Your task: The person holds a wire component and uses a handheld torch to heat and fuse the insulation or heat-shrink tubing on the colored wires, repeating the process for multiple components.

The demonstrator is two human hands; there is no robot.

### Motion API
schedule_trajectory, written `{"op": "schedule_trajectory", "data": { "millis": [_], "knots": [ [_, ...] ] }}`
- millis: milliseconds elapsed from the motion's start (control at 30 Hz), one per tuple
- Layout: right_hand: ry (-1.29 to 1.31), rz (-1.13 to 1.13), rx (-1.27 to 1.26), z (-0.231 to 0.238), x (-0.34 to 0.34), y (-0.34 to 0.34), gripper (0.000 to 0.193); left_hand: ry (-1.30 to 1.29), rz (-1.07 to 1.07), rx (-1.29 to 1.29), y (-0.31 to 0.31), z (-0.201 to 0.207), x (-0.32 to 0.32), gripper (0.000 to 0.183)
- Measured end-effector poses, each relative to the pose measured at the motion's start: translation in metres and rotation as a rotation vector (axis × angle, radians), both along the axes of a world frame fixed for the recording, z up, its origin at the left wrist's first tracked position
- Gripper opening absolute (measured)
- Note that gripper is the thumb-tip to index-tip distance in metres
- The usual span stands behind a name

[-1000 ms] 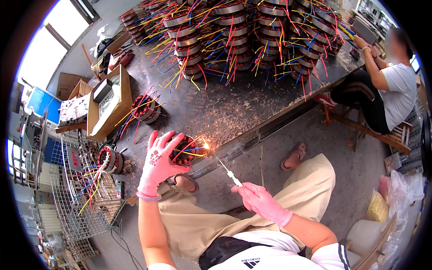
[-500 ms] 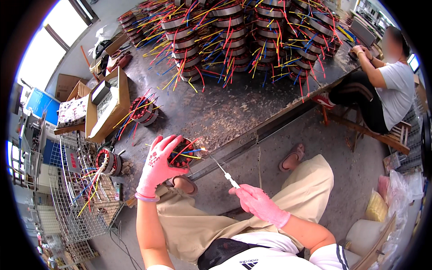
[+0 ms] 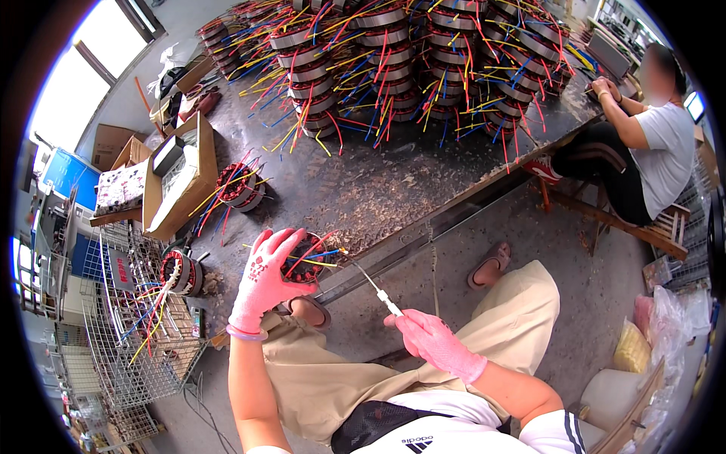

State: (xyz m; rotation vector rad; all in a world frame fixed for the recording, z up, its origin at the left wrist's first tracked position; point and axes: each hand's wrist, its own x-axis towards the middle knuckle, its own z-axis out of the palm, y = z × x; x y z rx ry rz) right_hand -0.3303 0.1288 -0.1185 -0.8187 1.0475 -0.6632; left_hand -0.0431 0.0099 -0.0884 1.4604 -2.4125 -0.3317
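Note:
My left hand, in a pink glove, is wrapped round the side of a motor stator at the table's near edge. Red, blue and yellow wires stick out of the stator to the right, with a small orange glint at their ends. My right hand, also gloved in pink, is closed on a slim tool with a white handle and a thin metal rod. The rod points up and left, its tip close to the wire ends; whether they touch I cannot tell.
Stacks of wired stators fill the far side of the table. A single stator stands beside a wooden box; another stator sits at the left edge by a wire rack. A co-worker sits at right.
The bright glow at the wire ends has shrunk to a small orange glint. Both hands, the stator and the tool have stayed almost in place.

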Motion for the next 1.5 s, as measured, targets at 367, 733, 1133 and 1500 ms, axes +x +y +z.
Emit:
{"op": "schedule_trajectory", "data": {
  "millis": [367,733,1133,1500],
  "knots": [
    [0.012,-0.008,0.060,0.012,-0.001,-0.002,0.029,0.009,-0.017,0.004,-0.001,-0.002,0.002,0.090],
    [0.004,-0.012,0.057,0.009,-0.002,-0.001,0.027,0.014,-0.031,-0.005,-0.002,-0.004,0.002,0.090],
    [0.010,-0.001,-0.023,-0.003,-0.002,0.001,0.030,-0.002,-0.002,0.037,-0.001,-0.002,0.000,0.090],
    [-0.006,-0.004,0.033,-0.001,-0.003,0.000,0.027,0.001,-0.016,0.018,-0.002,-0.002,-0.001,0.091]
  ]
}}
